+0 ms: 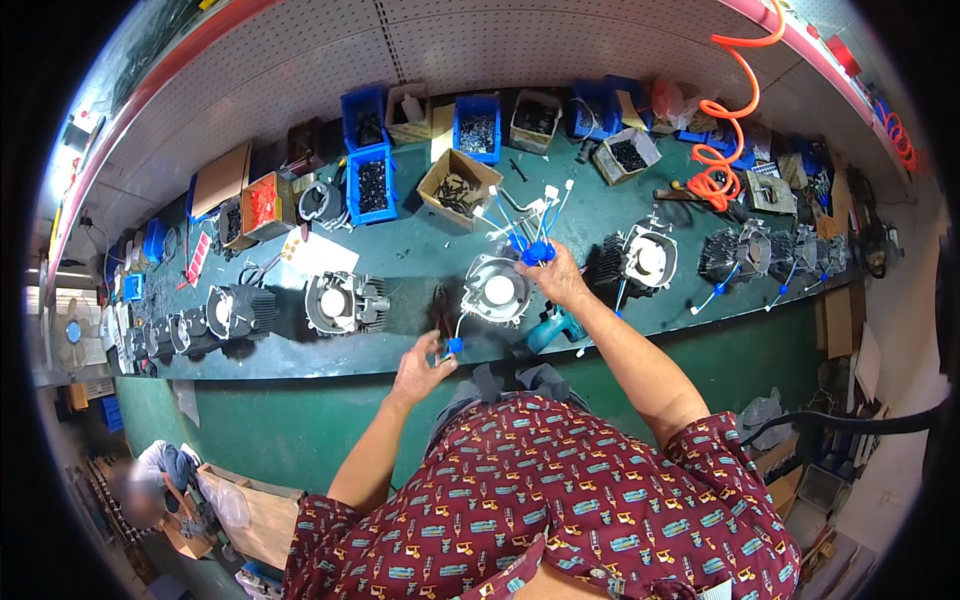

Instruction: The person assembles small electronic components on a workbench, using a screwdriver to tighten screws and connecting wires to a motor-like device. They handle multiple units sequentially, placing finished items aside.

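My right hand (560,275) is closed round a bunch of wire leads (538,252) with blue fittings and white connectors that fan out upward. Just left of it, a grey finned motor housing (497,290) with a round white centre rests on the bench. A lead with a blue fitting (455,345) comes from that housing to the bench's near edge. There my left hand (415,372) pinches the lead's end between thumb and forefinger. Dark-handled pliers (441,308) lie beyond the left hand, and a teal power tool (555,330) lies below the right wrist.
More housings stand along the green bench (410,290), such as one at left (340,303) and one at right (648,258). Blue bins (372,185) and cardboard boxes (458,188) line the back. An orange coiled hose (715,150) hangs at right. A person (160,480) is at lower left.
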Available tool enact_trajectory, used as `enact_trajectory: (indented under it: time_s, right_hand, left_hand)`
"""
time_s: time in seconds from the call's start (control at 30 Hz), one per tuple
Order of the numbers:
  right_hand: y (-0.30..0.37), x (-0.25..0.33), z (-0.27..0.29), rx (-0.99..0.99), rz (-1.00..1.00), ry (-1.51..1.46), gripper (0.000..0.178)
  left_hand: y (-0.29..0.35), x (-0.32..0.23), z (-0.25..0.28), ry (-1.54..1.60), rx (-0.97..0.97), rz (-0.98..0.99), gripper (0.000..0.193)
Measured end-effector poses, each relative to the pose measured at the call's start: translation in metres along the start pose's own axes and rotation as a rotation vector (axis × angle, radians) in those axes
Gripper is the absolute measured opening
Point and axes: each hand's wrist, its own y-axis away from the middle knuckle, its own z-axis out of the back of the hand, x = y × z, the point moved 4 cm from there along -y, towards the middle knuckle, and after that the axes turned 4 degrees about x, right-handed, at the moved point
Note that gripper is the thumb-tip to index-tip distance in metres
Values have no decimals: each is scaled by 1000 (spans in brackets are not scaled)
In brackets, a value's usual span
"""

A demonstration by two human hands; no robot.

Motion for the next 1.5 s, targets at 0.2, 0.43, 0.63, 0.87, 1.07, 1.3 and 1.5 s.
enact_trajectory:
  time_s: [0.2,0.43,0.63,0.87,1.07,1.3,1.5]
  right_hand:
    - [-3,-9,3,-11,-2,30,28]
    - [1,1,-1,-26,41,-80,27]
    - [-5,-6,-6,9,32,-30,25]
    - [-4,-13,-2,-33,52,6,21]
    - [-3,-2,-5,7,-1,-20,23]
    - [-17,-30,1,5,45,-142,24]
    - [-17,-34,-7,17,88,-164,24]
  left_hand:
    - [14,-7,31,129,157,135,16]
    - [-13,-87,-11,29,408,-243,19]
    - [-48,69,-53,216,177,424,17]
    - [-3,-97,31,353,91,-295,31]
    - [-33,32,-61,-180,262,-70,27]
    - [-17,-82,24,602,-224,3,28]
    - [3,-51,-44,-346,198,180,23]
